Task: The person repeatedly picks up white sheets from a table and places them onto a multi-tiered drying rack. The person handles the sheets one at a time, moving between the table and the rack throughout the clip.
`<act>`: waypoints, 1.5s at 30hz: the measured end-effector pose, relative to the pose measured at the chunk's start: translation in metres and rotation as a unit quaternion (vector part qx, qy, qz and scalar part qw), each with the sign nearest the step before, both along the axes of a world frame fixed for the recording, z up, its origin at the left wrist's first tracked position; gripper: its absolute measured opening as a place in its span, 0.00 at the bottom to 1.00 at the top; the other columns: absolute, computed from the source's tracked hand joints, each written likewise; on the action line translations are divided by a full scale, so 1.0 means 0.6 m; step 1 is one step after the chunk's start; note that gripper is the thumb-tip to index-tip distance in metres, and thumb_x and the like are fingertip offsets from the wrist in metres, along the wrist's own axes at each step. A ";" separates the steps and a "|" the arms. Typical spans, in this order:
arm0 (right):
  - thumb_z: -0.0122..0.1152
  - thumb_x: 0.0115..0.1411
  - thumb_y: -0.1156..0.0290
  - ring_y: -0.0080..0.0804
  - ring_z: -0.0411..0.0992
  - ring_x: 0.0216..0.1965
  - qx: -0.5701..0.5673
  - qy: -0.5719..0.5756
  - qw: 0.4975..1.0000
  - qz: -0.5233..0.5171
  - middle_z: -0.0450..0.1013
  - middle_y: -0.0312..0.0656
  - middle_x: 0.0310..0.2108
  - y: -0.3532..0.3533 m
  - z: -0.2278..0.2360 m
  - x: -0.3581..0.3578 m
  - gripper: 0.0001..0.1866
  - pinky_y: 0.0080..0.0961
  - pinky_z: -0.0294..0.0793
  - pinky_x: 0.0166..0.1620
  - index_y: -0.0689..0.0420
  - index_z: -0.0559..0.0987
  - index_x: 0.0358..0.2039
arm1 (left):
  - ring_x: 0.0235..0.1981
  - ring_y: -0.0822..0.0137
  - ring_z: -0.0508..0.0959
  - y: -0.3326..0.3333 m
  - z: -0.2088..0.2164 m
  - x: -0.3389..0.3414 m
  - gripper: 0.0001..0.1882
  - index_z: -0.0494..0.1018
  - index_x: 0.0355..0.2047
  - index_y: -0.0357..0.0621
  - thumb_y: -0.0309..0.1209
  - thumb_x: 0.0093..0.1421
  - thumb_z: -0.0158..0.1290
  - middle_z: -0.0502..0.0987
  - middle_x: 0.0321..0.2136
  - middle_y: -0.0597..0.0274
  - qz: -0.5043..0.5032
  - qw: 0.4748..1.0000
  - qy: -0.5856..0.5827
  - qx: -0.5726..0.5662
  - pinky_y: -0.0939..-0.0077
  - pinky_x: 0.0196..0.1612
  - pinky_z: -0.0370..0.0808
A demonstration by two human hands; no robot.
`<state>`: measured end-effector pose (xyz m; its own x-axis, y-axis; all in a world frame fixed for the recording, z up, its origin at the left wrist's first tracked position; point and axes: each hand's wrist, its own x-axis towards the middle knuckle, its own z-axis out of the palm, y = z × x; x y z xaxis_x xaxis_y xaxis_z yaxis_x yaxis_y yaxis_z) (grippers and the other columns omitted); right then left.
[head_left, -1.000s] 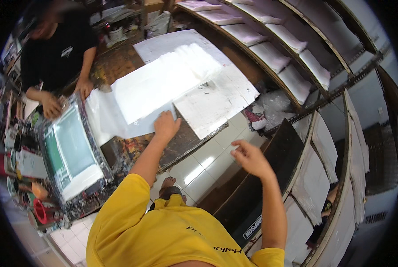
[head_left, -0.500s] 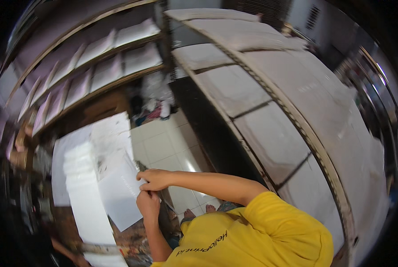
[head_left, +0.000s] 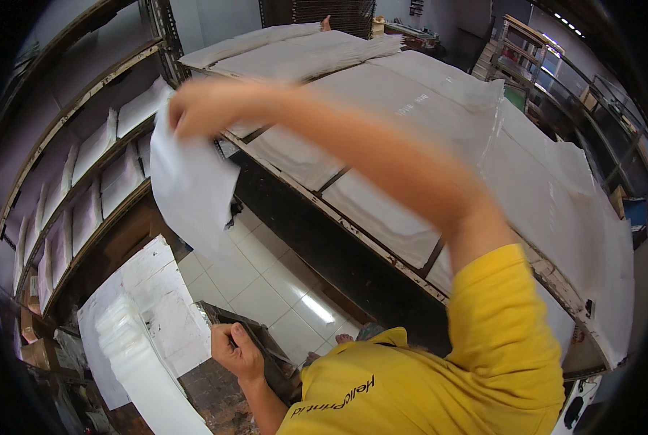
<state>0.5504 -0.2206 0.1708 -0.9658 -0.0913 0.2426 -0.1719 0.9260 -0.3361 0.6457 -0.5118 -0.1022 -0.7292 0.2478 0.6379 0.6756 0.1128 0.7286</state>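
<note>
White sheet (head_left: pixel 190 185) hanging in the air, pinched near its top by the right hand (head_left: pixel 211 109). Held up high, well above the left hand (head_left: pixel 235 351) and far out in front of it. Right fingers bent in around the sheet, but too blurry to tell one by one. Left hand curled into a loose fist, thumb on top, near the edge of the dark table (head_left: pixel 219 395). Hard to tell about anything tucked inside that fist.

Just left of the fist, on the table: a big whitish board (head_left: pixel 171 268) with dark marks. Farther left of the fist: a pile of bright white sheets (head_left: pixel 139 362), lying partly over the board. Left of the right hand and lower: shelves (head_left: pixel 95 233) with rows of white bundles. Right of the right hand, past the blurry arm: a long rack with wide pale sheets (head_left: pixel 454 94) on it. Under the right arm: a long dark panel (head_left: pixel 302 225). Between the two hands, lower down: shiny pale floor tiles (head_left: pixel 244 279). Right of the fist: a yellow shirt (head_left: pixel 425 377).
</note>
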 end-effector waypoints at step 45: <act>0.59 0.64 0.66 0.18 0.61 0.24 0.265 0.014 0.929 -0.260 0.65 0.32 0.22 0.021 0.165 0.325 0.09 0.22 0.58 0.27 0.59 0.74 0.32 | 0.26 0.48 0.78 -0.110 -0.279 -0.096 0.13 0.74 0.28 0.44 0.40 0.61 0.56 0.77 0.24 0.54 0.176 0.932 -0.146 -0.280 0.57 0.30 0.73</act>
